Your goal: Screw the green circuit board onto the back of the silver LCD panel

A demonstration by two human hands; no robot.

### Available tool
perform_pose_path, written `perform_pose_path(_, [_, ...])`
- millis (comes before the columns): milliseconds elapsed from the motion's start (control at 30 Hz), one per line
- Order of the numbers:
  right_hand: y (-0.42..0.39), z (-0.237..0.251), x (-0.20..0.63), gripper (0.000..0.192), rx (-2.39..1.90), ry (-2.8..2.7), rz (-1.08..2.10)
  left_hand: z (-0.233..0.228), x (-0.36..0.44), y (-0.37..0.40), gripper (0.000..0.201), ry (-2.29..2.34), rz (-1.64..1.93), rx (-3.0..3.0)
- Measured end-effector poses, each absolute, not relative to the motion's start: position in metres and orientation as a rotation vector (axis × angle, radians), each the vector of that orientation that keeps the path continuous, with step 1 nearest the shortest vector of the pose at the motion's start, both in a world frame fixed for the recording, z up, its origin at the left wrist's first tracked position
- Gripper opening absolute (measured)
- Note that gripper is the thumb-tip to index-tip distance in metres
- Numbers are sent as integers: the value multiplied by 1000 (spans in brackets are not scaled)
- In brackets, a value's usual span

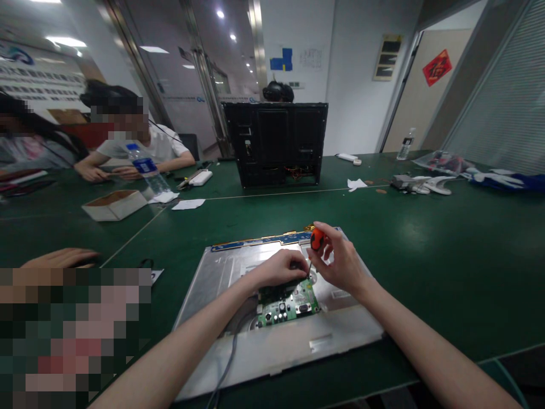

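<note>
A flat silver display panel point(353, 325) lies on the green table in front of me, with a green circuit board point(287, 309) on its back. My right hand point(343, 264) grips a screwdriver by its short orange and black handle point(317, 239), the shaft pointing down at the board's upper right corner. Close by the screwdriver's tip, my left hand point(283, 268) rests low over the board with fingers curled together; whatever they pinch is hidden. A blue-grey cable point(233, 347) runs from the board toward me, under my left forearm. Along the panel's far edge runs a blue strip board point(255, 241).
A black monitor housing point(276, 145) stands upright across the table. To the left are an open box point(114, 205), a tilted water bottle point(149, 170) and a neighbour's hand point(59, 258). Gloves point(426, 184) and another bottle point(406, 145) lie at the right. Other people sit opposite.
</note>
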State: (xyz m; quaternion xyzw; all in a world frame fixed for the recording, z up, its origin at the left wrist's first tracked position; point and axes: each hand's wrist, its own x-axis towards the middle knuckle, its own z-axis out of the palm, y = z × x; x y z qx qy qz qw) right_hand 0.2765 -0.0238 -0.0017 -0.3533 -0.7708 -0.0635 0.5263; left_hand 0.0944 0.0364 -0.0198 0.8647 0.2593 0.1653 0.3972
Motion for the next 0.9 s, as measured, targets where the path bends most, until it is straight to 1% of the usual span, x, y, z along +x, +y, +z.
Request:
perform_pose_path(267, [-26, 0, 277, 60, -831, -1870, -115, -22, 94, 37, 5, 639, 408, 2176])
perform_pose_path(733, [-23, -4, 278, 54, -850, -1841, -149, -20, 95, 37, 6, 676, 395, 2190])
perform_pose_path(900, [-24, -3, 278, 57, -854, -1857, -111, -22, 94, 37, 5, 650, 412, 2169])
